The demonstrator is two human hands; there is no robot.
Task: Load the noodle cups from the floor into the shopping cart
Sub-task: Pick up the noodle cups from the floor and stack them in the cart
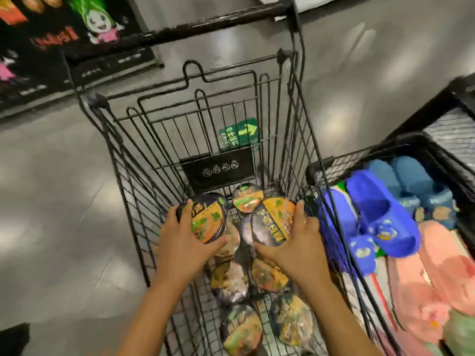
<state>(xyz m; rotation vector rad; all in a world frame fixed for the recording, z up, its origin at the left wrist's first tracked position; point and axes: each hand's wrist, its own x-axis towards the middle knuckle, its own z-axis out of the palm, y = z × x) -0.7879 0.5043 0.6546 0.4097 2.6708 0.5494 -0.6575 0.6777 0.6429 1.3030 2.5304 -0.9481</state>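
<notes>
Inside the shopping cart [218,173] the left hand [180,242] grips one noodle cup [208,217] and the right hand [295,242] a second noodle cup [272,219]; about seven other cups [270,276] lie below, blurred

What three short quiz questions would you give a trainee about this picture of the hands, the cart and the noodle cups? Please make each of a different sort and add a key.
1. True or false: the left hand holds the left cup and the right hand holds the right cup, both over the shopping cart.
2. What lies in the black crate to the right of the cart? A) slippers B) bottles C) towels
3. Fill in: other noodle cups already lie ___ the cart.

Key: 1 true; 2 A; 3 inside.
</notes>
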